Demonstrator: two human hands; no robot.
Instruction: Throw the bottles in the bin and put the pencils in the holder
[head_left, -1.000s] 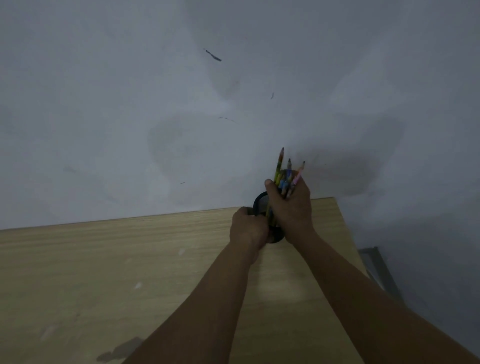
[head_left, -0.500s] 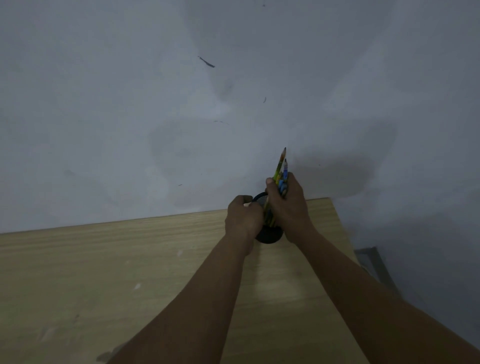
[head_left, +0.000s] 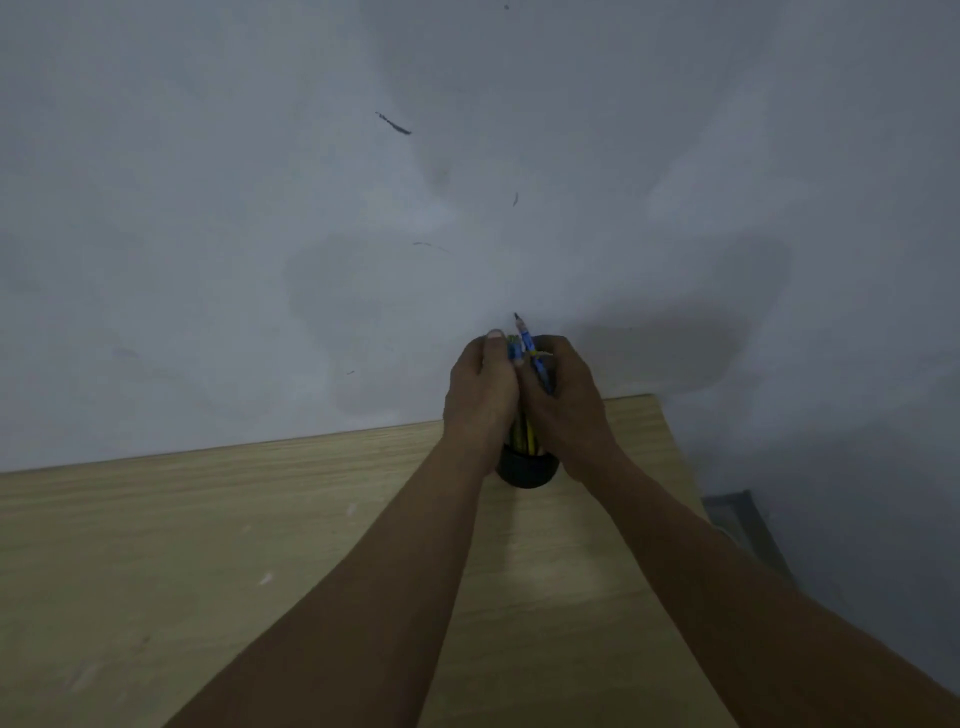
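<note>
Hands hide holder rim, pencil shafts.

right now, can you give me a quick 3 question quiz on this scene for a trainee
1. True or false: both hands are closed around the pencils above the holder.
2. Where does the holder stand on the table? A) near the far edge by the wall B) at the near left corner C) on the floor
3. Fill in: the pencil tip sticking up highest between the hands belongs to a ____ pencil.

Key: 1 true: the left hand and the right hand wrap the bundle together. 2 A. 3 blue.
</note>
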